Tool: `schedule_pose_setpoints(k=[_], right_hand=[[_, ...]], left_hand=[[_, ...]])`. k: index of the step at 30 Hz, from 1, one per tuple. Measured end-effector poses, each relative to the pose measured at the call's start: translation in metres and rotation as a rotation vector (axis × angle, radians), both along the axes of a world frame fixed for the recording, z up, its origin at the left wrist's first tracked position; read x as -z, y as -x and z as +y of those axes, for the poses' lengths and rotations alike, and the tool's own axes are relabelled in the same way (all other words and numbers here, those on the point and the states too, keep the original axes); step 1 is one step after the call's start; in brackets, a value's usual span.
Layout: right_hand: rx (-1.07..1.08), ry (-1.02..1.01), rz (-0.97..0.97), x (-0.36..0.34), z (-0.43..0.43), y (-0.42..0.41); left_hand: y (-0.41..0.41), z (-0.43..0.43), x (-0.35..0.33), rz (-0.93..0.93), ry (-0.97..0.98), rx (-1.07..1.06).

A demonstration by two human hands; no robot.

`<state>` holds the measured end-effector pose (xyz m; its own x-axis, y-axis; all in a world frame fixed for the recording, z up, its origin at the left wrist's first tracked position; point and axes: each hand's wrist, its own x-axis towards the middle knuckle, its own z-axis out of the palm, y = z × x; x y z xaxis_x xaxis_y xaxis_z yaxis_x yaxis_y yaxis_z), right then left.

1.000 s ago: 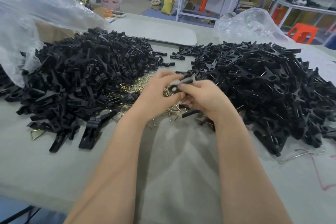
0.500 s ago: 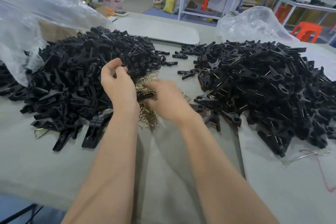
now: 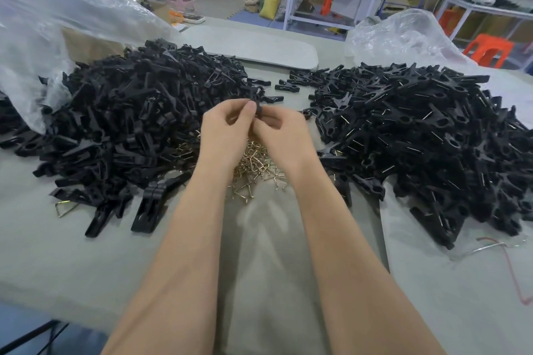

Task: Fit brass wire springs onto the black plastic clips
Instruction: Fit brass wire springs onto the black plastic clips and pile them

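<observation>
At your far left a clear plastic bag [image 3: 57, 23] sags over the edge of the left pile of black plastic clips [image 3: 129, 130], which lies heaped on the grey table [image 3: 86, 268]. One stray brass wire spring [image 3: 65, 207] lies on the table just in front of that pile.

Your left hand [image 3: 225, 132] is raised over the middle, fingers curled, thumb and forefinger pinching a single black clip [image 3: 257, 104] that stands nearly upright between your two hands. Under your wrists sits the heap of brass wire springs [image 3: 253, 164], between the two clip piles.

Your right hand [image 3: 282, 135] meets the left at the same clip, fingers curled in against its lower end; whether it also holds a spring cannot be made out.

To the right spreads the right pile of clips [image 3: 418, 138], many showing wire, with a crumpled plastic bag [image 3: 403, 37] behind it.
</observation>
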<state>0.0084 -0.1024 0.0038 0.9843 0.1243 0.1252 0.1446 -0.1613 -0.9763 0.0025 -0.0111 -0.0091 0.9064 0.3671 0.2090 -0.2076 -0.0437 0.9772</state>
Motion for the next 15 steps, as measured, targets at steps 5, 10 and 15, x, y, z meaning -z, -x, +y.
schedule_pose_setpoints(k=[5, 10, 15], right_hand=[[0.03, 0.434, -0.264, 0.018, 0.02, 0.002], [-0.206, 0.995, -0.328, 0.03, 0.051, 0.006], [0.065, 0.595, -0.371, 0.023, 0.044, 0.007]], left_hand=[[0.001, 0.013, -0.006, -0.182, 0.195, -0.451], [0.002, 0.015, -0.008, -0.253, 0.323, -0.5], [0.0, 0.016, -0.005, -0.215, 0.271, -0.478]])
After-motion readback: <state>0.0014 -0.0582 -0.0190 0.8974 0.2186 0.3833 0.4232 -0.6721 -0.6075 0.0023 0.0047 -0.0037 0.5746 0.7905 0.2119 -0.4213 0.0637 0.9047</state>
